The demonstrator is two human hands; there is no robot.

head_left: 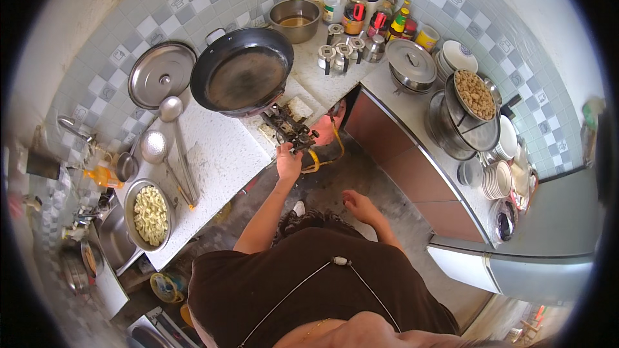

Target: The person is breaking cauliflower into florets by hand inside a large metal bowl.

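My left hand (288, 162) reaches to the front of a dark metal gas burner (284, 125), its fingers closed on a valve there; the exact part is partly hidden by the fingers. A large black wok (248, 74) with a bare, browned inside sits over the burner. My right hand (361, 207) hangs in front of my body, away from the counter, with nothing in it and its fingers loosely apart. A yellow hose (314, 162) runs from the burner area toward a reddish gas cylinder (327, 130) under the counter.
On the left counter lie a ladle (171, 109), a skimmer (155, 147) and a bowl of pale chopped food (149, 216). A lid (162, 75) leans on the wall. A pot (294, 20), jars (342, 56) and bottles stand behind. Right: a bowl of browned pieces (475, 95) and dishes (496, 179).
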